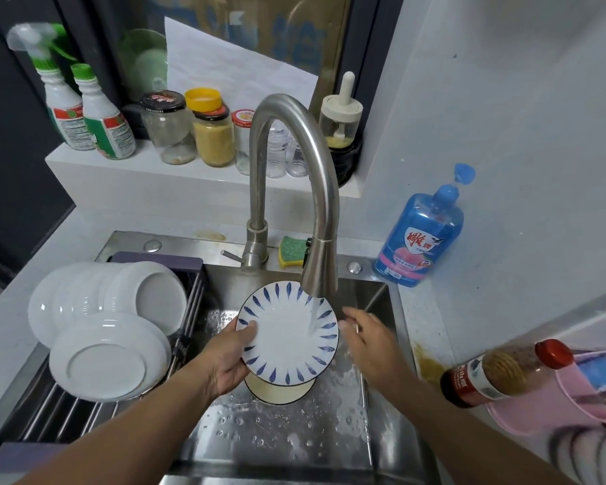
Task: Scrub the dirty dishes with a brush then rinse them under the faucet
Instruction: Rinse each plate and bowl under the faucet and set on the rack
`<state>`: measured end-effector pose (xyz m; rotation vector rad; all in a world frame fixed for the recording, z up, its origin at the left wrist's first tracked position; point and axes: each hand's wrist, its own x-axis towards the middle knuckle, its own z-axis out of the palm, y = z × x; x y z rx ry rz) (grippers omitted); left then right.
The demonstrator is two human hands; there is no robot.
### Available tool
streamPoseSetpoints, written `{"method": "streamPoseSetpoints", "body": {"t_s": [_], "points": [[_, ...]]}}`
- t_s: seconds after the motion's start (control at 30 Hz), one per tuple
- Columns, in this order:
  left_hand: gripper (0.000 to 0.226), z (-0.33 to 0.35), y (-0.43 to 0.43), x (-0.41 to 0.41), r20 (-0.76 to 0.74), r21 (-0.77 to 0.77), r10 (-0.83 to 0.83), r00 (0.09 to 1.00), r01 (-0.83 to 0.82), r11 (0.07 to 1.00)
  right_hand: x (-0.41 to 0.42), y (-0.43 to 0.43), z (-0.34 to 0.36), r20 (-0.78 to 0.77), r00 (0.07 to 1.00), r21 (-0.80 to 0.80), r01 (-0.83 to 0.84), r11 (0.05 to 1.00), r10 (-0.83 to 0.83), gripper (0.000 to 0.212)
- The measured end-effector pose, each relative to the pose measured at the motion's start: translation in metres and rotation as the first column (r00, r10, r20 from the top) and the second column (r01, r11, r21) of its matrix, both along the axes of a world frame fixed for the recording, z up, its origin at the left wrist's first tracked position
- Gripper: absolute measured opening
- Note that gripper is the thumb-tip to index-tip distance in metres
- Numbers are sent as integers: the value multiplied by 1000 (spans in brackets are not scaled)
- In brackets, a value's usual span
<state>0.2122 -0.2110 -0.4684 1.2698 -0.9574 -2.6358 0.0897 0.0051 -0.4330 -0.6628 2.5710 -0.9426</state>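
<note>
A white plate with blue leaf marks [287,334] is tilted under the steel faucet [321,274], and water runs onto its right side. My left hand [230,358] grips the plate's left rim, thumb on its face. My right hand [368,336] is just right of the plate, fingers relaxed near the rim, holding nothing. Below the plate another dish with a cream base [280,392] stands in the wet sink [280,435]. No brush is in view.
Several white plates [109,355] lean in a drying rack [186,330] on the sink's left. A green-yellow sponge [292,252] lies behind the faucet. Blue soap bottle [422,236] stands at right. A sauce bottle [501,372] lies on a pink tub [553,407]. Jars and spray bottles line the ledge.
</note>
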Motion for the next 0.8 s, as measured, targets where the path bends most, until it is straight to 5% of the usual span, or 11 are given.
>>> {"method": "streamPoseSetpoints", "body": {"t_s": [0.07,0.13,0.23,0.4,0.5,0.67,0.8], "points": [[29,1,4,-1,-26,16,33,999,-33,999,6,-7,8,194,981,28,12,1000,-18,29],[28,2,9,-4,-53,40,52,997,-50,998,9,-13,15,222,975,51,-27,998,15,20],[28,3,16,-8,-9,-29,11,1000,-12,1000,6,-21,18,187,982,9,25,1000,-26,16],[22,3,20,-6,144,-305,-280,949,311,900,-9,-28,28,32,999,147,-21,989,17,24],[22,8,11,-1,179,-350,-299,937,345,871,-18,-31,25,220,971,158,54,986,-89,23],[18,25,-9,10,141,-510,-316,938,342,789,-3,-26,8,683,700,63,230,971,-210,21],[26,37,-21,18,50,-623,-335,941,291,726,17,-36,-9,753,636,-32,288,957,-166,16]]}}
